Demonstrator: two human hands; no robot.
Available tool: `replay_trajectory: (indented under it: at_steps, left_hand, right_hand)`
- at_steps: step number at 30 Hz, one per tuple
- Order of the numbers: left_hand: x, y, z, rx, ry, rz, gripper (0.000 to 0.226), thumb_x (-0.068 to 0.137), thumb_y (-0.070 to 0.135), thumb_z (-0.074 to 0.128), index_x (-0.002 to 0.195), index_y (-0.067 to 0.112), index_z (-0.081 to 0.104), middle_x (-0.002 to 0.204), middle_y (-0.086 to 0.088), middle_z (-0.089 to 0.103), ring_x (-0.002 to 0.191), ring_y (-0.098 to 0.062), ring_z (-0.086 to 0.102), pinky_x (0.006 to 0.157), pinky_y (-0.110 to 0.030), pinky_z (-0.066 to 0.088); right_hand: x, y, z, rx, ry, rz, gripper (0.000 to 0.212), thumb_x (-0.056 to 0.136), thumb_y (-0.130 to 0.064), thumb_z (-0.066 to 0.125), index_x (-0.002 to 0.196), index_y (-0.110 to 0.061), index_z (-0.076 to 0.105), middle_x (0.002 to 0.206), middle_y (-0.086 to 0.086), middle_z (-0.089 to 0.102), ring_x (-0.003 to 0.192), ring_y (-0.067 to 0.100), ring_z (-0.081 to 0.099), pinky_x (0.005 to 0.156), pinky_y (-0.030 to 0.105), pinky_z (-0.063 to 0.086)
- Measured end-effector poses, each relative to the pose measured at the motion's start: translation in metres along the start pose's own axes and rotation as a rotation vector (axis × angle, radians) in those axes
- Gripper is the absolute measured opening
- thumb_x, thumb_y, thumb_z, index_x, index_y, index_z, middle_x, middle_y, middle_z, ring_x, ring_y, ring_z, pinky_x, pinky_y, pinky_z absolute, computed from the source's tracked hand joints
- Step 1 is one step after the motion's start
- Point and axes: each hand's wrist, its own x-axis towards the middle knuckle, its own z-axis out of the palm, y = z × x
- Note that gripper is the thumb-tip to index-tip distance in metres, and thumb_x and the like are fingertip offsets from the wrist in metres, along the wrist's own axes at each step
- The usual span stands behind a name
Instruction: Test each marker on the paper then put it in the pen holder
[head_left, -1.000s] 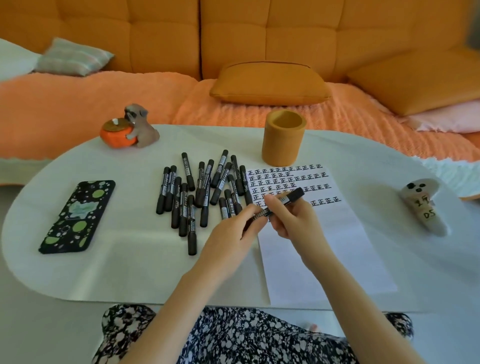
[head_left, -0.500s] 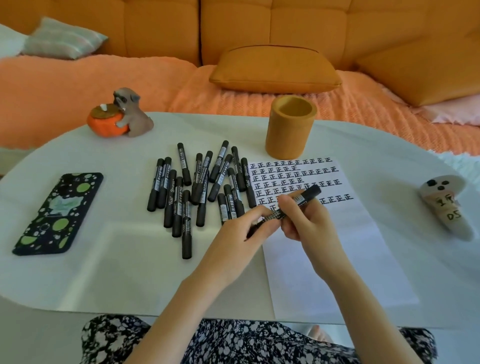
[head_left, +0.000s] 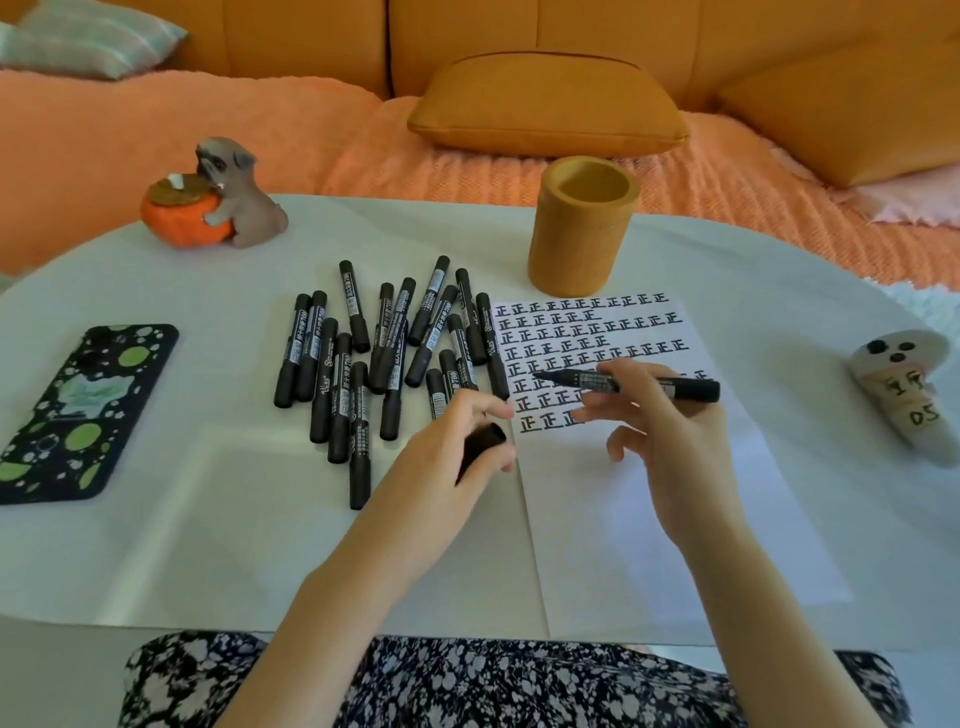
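Note:
My right hand holds an uncapped black marker level above the white paper, tip pointing left over the rows of written marks. My left hand grips the marker's black cap just left of the paper's edge. A pile of several capped black markers lies left of the paper. The empty orange pen holder stands upright at the paper's far edge.
A phone in a black, green-spotted case lies at the left. A dog-and-pumpkin figurine sits far left, a white ghost figurine at the right. Behind the white table stretches an orange sofa with cushions.
My hands have pulled apart: the cap came off into my left hand, and my right hand now holds the bare marker level over the paper. The view tilted slightly.

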Motion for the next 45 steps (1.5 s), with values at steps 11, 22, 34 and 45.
replay_trajectory:
  at_steps: [11,22,34,45]
  left_hand:
    - [-0.005,-0.005,0.001,0.275,0.017,0.133,0.024,0.079,0.04,0.067,0.104,0.039,0.068,0.079,0.027,0.049,0.077,0.007,0.051,0.068,-0.004,0.036]
    - [-0.006,-0.003,0.001,0.341,-0.071,0.118,0.029,0.083,0.045,0.06,0.112,0.042,0.064,0.084,0.022,0.042,0.073,0.008,0.044,0.067,-0.006,0.035]
    - [-0.005,-0.006,0.003,0.326,-0.053,0.102,0.028,0.082,0.045,0.062,0.109,0.042,0.065,0.082,0.024,0.042,0.074,0.008,0.045,0.066,-0.005,0.034]
    - [-0.005,-0.007,0.003,0.335,-0.051,0.096,0.027,0.081,0.044,0.063,0.108,0.042,0.066,0.089,0.017,0.051,0.081,0.0,0.05,0.069,-0.007,0.036]
  right_hand:
    - [-0.001,0.015,0.014,-0.202,0.011,-0.009,0.017,0.086,-0.02,0.069,0.071,-0.011,0.065,0.054,0.007,0.063,0.05,0.021,0.053,0.041,0.019,0.032]
    - [-0.001,0.027,0.02,-0.365,0.135,-0.067,0.03,0.08,-0.029,0.075,0.063,-0.015,0.054,0.043,-0.013,0.047,0.045,0.002,0.042,0.047,0.012,0.034]
    - [-0.003,0.031,0.023,-0.412,0.103,-0.128,0.032,0.086,-0.018,0.067,0.06,-0.017,0.049,0.039,-0.018,0.046,0.041,-0.001,0.042,0.046,0.008,0.032]
    - [-0.003,0.033,0.025,-0.451,0.087,-0.147,0.032,0.086,-0.018,0.067,0.061,-0.015,0.048,0.037,-0.018,0.045,0.039,0.001,0.042,0.045,0.009,0.032]
